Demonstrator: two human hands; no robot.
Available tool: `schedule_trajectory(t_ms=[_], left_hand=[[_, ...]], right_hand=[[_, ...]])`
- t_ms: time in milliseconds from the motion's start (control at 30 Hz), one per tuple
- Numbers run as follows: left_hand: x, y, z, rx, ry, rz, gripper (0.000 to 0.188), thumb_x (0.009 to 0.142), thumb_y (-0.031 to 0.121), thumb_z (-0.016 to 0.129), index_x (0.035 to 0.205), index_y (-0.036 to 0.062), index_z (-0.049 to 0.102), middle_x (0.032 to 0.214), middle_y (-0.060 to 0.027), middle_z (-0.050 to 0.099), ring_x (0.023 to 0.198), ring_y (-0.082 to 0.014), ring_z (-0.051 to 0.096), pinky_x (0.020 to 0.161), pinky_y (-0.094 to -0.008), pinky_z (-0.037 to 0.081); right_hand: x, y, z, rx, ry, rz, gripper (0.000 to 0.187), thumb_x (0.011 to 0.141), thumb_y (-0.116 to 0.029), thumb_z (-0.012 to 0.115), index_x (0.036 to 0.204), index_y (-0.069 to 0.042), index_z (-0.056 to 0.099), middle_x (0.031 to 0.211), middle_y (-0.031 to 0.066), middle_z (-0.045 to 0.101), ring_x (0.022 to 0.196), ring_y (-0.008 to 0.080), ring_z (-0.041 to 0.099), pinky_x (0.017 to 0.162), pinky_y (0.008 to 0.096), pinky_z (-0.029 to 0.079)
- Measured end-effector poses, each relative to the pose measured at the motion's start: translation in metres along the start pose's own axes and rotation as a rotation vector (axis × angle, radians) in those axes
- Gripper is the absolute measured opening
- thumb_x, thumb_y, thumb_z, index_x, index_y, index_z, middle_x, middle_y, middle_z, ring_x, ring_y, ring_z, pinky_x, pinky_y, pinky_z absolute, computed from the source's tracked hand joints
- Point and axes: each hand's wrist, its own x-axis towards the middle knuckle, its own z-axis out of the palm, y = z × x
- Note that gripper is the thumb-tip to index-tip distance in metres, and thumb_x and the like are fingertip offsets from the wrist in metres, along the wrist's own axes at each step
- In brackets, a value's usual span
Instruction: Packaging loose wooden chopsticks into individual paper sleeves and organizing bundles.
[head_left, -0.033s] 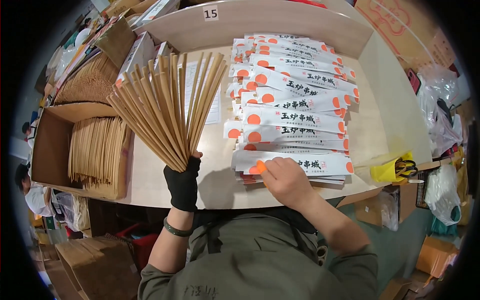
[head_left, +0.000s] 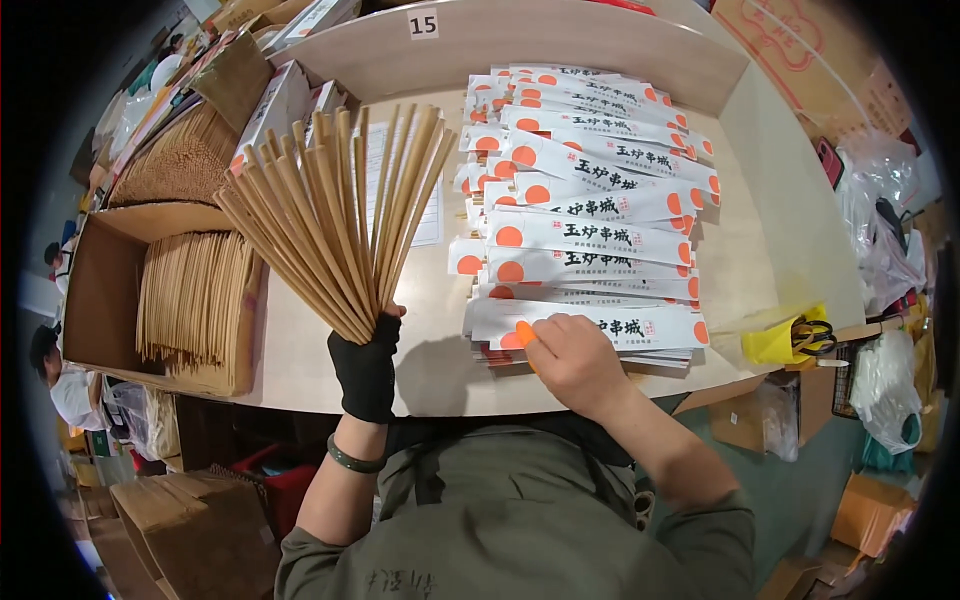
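My left hand, in a black fingerless glove, is closed round the lower ends of a bundle of brown wooden chopsticks. Their upper ends fan out above the table. Over the nearest of the white paper sleeves is my right hand, fingers curled, an orange finger cot on one digit. It rests on that white paper sleeve and seems to pinch it, though its fingertips are partly hidden. Beyond lies a long overlapping pile of sleeves with orange dots and dark lettering.
At the left, an open cardboard box holds many chopsticks. A printed sheet lies behind the bundle. Scissors sit in a yellow holder at the table's right front corner. Raised panels border the table.
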Motion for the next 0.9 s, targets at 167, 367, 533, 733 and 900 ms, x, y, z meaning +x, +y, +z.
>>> schedule_trajectory(t_ms=[167,367,533,733,900], left_hand=[[0.002,-0.006,-0.018,0.075,0.003,-0.055,0.011,0.083,0.014,0.065,0.085,0.0029,0.067,0.072,-0.0013,0.061,0.059,-0.0077,0.052,0.053,-0.0216,0.040],[-0.006,0.002,-0.031,0.119,-0.120,-0.206,0.009,0.072,0.004,0.059,0.081,0.0017,0.062,0.072,-0.0015,0.058,0.059,-0.0078,0.048,0.053,-0.0211,0.035],[0.000,-0.002,-0.055,0.128,-0.212,-0.215,0.012,0.069,0.006,0.060,0.080,0.0024,0.062,0.071,-0.0022,0.058,0.057,-0.0081,0.048,0.051,-0.0213,0.035],[0.011,0.004,-0.077,0.359,-0.367,-0.113,0.027,0.076,0.014,0.075,0.097,-0.0003,0.067,0.084,-0.0044,0.068,0.078,-0.0129,0.063,0.070,-0.0285,0.050],[0.014,0.019,-0.058,0.348,-0.457,-0.032,0.023,0.080,0.014,0.070,0.098,-0.0009,0.067,0.088,-0.0073,0.069,0.080,-0.0139,0.064,0.072,-0.0283,0.052]], right_hand=[[-0.002,0.001,0.005,0.161,0.175,0.142,0.013,0.074,-0.005,0.070,0.073,-0.003,0.057,0.077,0.0069,0.054,0.068,0.0242,0.055,0.057,0.0340,0.044],[0.014,0.015,-0.015,0.339,0.159,0.354,0.018,0.073,-0.007,0.074,0.074,0.000,0.057,0.078,0.0078,0.056,0.069,0.0200,0.057,0.059,0.0304,0.046],[0.029,0.031,-0.040,0.937,0.083,0.859,0.014,0.079,-0.007,0.074,0.079,0.001,0.063,0.071,-0.0026,0.052,0.063,0.0047,0.047,0.057,0.0218,0.039],[0.030,0.031,-0.048,0.960,0.026,0.813,0.012,0.077,-0.006,0.075,0.079,0.001,0.065,0.072,-0.0010,0.053,0.065,0.0075,0.047,0.059,0.0230,0.039],[0.037,0.018,-0.040,0.221,0.122,0.098,0.011,0.074,-0.014,0.072,0.081,-0.006,0.068,0.074,0.0040,0.054,0.076,0.0197,0.056,0.068,0.0318,0.045]])
